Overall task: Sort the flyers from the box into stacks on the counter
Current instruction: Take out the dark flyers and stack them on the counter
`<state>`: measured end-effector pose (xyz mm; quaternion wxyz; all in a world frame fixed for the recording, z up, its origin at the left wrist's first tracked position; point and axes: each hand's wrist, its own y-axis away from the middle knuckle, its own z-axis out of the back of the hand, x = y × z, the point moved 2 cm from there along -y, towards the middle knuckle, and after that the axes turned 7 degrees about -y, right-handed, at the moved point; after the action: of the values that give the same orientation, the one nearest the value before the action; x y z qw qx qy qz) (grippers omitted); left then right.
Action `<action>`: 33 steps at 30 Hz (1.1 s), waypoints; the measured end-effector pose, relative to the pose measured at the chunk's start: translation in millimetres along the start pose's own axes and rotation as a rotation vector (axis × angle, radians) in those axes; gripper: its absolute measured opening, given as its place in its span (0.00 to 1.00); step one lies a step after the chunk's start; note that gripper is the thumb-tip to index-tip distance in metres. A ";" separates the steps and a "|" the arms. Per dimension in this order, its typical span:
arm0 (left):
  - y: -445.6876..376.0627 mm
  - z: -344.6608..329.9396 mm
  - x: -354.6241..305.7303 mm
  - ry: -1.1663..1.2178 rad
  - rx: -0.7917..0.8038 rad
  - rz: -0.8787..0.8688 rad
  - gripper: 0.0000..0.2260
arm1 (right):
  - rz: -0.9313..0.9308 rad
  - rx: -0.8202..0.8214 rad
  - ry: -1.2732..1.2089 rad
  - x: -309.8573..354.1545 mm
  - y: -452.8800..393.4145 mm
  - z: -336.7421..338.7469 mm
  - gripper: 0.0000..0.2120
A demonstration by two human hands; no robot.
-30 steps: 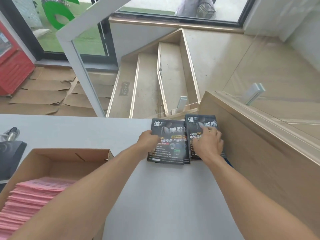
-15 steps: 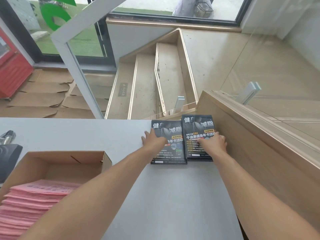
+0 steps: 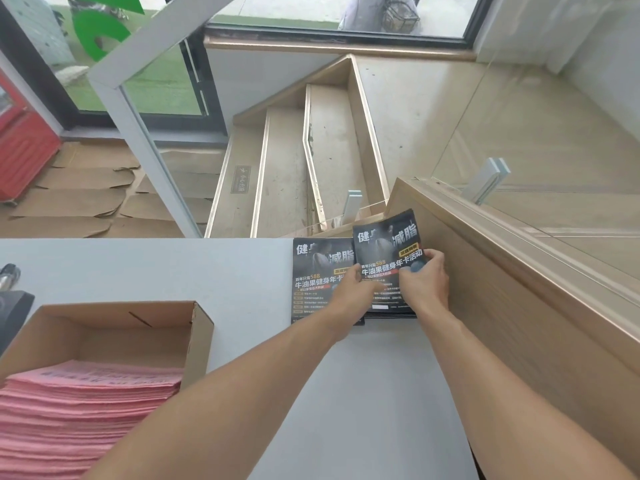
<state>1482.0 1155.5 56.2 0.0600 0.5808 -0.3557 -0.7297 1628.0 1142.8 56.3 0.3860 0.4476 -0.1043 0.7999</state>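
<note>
Two black stacks (image 3: 320,271) lie on the worktop (image 3: 173,271). Both hands, left (image 3: 349,292) and right (image 3: 424,285), grip the right-hand black flyers (image 3: 384,244), tilted up. Pink flyers (image 3: 86,400) remain in the box (image 3: 201,327), so sorting looks unfinished.

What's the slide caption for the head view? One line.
Both hands lift black flyers off the right counter stack.

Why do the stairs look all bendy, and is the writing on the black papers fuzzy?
Head view: the wide lens bends the stairs and stretches both arms; big letters on the right black flyer stack read clearly, small lines are blurry; the glass panel shows faint reflections.
</note>
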 end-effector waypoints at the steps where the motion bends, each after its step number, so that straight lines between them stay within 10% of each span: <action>1: 0.4 2.2 0.2 0.027 -0.006 0.012 0.32 | 0.006 0.003 -0.058 5.0 4.7 2.9 0.20; 8: 9.8 48.9 5.7 0.393 -0.292 0.085 0.13 | 0.124 0.160 -0.362 35.9 32.4 -6.5 0.16; 12: 21.7 94.6 29.8 0.256 -0.521 0.078 0.14 | 0.159 0.399 -0.115 45.8 59.2 -53.4 0.16; 17: 12.9 114.2 43.9 0.013 -0.455 0.125 0.13 | 0.361 0.331 0.462 41.7 66.5 -71.3 0.21; 24: -1.6 103.7 31.0 -0.060 -0.322 0.132 0.07 | 0.156 0.175 0.484 -8.3 20.5 -21.3 0.35; 29: -13.0 98.9 22.8 -0.127 -0.235 0.140 0.28 | 0.147 0.277 0.440 -25.1 9.9 -8.6 0.38; 33: -10.2 95.9 32.5 -0.634 -0.180 0.108 0.58 | 0.236 0.361 0.568 -17.8 15.9 -8.8 0.51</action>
<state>1389.6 1189.8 31.0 0.0362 0.2974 -0.3211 -0.8984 1616.5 1127.2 39.9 0.2192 0.2531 0.0991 0.9371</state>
